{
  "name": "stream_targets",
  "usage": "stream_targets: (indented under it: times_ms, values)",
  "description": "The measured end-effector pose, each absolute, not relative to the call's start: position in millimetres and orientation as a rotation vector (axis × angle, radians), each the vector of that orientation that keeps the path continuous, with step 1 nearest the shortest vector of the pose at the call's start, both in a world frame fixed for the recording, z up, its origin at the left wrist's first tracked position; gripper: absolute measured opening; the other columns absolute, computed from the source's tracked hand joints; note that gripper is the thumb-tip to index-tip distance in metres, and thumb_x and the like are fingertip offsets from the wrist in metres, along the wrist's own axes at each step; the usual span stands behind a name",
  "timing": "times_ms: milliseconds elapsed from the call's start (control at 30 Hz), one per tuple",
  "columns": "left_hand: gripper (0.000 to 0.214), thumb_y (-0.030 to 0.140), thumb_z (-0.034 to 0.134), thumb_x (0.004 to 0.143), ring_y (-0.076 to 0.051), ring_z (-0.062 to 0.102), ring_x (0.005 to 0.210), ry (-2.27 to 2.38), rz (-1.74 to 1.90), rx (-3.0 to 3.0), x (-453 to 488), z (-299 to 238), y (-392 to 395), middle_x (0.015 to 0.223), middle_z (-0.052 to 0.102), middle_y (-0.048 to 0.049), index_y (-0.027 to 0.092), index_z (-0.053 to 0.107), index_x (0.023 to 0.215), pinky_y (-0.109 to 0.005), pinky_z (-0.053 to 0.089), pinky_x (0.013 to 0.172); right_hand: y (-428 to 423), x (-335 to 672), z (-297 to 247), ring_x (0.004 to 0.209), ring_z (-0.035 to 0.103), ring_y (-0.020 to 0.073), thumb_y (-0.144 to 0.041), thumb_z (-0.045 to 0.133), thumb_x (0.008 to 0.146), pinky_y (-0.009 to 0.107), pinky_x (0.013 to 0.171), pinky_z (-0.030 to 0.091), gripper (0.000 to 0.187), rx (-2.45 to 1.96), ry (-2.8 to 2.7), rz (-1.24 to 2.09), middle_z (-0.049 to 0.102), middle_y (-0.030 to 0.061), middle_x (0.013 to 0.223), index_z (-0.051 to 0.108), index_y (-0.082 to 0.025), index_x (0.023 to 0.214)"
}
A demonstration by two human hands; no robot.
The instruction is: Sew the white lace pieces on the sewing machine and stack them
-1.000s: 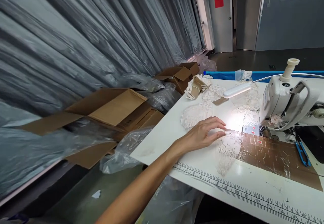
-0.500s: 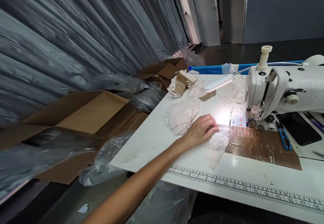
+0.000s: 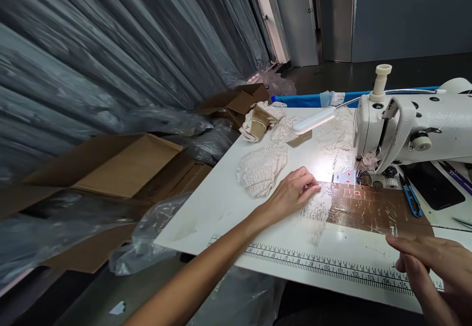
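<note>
My left hand (image 3: 293,193) rests on the white sewing table (image 3: 221,203), its fingertips pinched on the upper edge of a strip of white lace (image 3: 315,213). The lace lies partly over a brown taped patch (image 3: 372,208) in front of the white sewing machine (image 3: 413,124). My right hand (image 3: 435,272) hovers above the table's front edge at the lower right, fingers stretched out and empty, over the printed ruler (image 3: 332,264). A second pile of lace (image 3: 261,168) lies just beyond my left hand.
A white lamp (image 3: 315,119) shines on the table. More lace and a card spool (image 3: 260,122) lie at the far edge. Blue snips (image 3: 411,195) sit right of the needle. Cardboard boxes (image 3: 129,163) and plastic bags (image 3: 155,232) crowd the floor at left beside grey plastic sheeting.
The view has swung to the right and my right hand has come into view at the lower right. My left hand's fingers have curled from flat onto the lace edge.
</note>
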State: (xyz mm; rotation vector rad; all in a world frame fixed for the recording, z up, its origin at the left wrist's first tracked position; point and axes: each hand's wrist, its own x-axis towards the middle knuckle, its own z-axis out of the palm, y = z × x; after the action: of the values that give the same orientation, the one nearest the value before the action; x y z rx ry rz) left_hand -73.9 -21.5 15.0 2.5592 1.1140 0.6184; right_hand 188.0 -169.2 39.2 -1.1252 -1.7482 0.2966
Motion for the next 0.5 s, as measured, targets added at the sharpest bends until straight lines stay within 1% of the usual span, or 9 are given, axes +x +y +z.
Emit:
stream_targets:
  times_ms: [67,133,167,233,300,333,433,500]
  values:
    - [0.016,0.024,0.055,0.097,-0.014,0.054,0.072,1.056,0.746,2.602,-73.2,17.2,-23.6,0.082,0.056,-0.0015,0.017,0.061,0.084,-0.025,0.044,0.062,-159.7,188.2,38.8,0.05,0.062,0.0158,-0.015,0.057,0.091,0.028,0.049,0.053,0.042,-1.056,-1.792,0.298,0.069,-0.0023,0.069,0.062,-0.036,0.127]
    - [0.02,0.026,0.053,0.099,-0.016,0.057,0.078,0.948,0.844,2.662,-68.9,21.6,-30.6,0.086,0.06,-0.0033,0.016,0.061,0.084,-0.028,0.047,0.067,-148.7,187.3,39.5,0.056,0.063,0.0144,-0.012,0.054,0.092,0.024,0.047,0.051,0.038,-1.01,-1.834,0.35,0.068,0.0003,0.074,0.065,-0.03,0.124]
    - [0.021,0.027,0.052,0.1,-0.016,0.059,0.081,0.87,0.857,2.683,-65.4,24.6,-36.3,0.088,0.062,-0.004,0.015,0.06,0.084,-0.03,0.048,0.07,-143.4,186.0,40.1,0.064,0.066,0.0149,-0.012,0.053,0.093,0.023,0.052,0.054,0.034,-1.016,-1.851,0.383,0.069,0.0025,0.08,0.066,-0.027,0.122]
    - [0.02,0.026,0.05,0.102,-0.015,0.061,0.081,0.685,0.792,2.662,-56.9,32.2,-51.3,0.086,0.065,-0.0041,0.014,0.059,0.087,-0.03,0.05,0.072,-134.9,181.9,40.9,0.087,0.069,0.0179,-0.018,0.054,0.095,0.027,0.069,0.06,0.03,-1.037,-1.894,0.434,0.068,0.0076,0.098,0.066,-0.024,0.122]
    - [0.018,0.024,0.049,0.102,-0.011,0.058,0.066,0.563,0.71,2.537,-48.7,42.1,-68.5,0.076,0.064,-0.0018,0.013,0.058,0.09,-0.023,0.047,0.059,-130.7,176.5,41.0,0.106,0.065,0.0213,-0.027,0.054,0.097,0.033,0.087,0.059,0.034,-1.032,-1.964,0.494,0.064,0.0102,0.116,0.061,-0.025,0.13]
    - [0.016,0.022,0.048,0.101,-0.01,0.057,0.063,0.542,0.671,2.455,-45.7,47.8,-76.5,0.076,0.065,-0.0018,0.013,0.058,0.092,-0.022,0.046,0.057,-130.2,173.8,40.8,0.113,0.063,0.0226,-0.03,0.053,0.098,0.035,0.092,0.057,0.038,-1.022,-2.002,0.546,0.062,0.0105,0.123,0.058,-0.026,0.135]
    - [0.007,0.018,0.053,0.098,-0.009,0.059,0.065,0.599,0.668,2.207,-43.7,65.0,-92.9,0.084,0.068,-0.0025,0.015,0.059,0.101,-0.019,0.049,0.058,-133.2,167.0,38.9,0.122,0.058,0.0253,-0.039,0.053,0.098,0.04,0.095,0.056,0.049,-0.993,-2.078,0.79,0.06,0.0094,0.132,0.045,-0.03,0.145]
    - [0.009,0.019,0.056,0.096,-0.009,0.061,0.068,0.684,0.681,2.082,-47.4,72.3,-94.9,0.089,0.069,-0.0025,0.017,0.06,0.104,-0.019,0.051,0.059,-135.7,164.5,36.0,0.117,0.06,0.0261,-0.043,0.053,0.098,0.041,0.091,0.057,0.052,-1.017,-2.075,0.971,0.061,0.0092,0.132,0.042,-0.031,0.148]
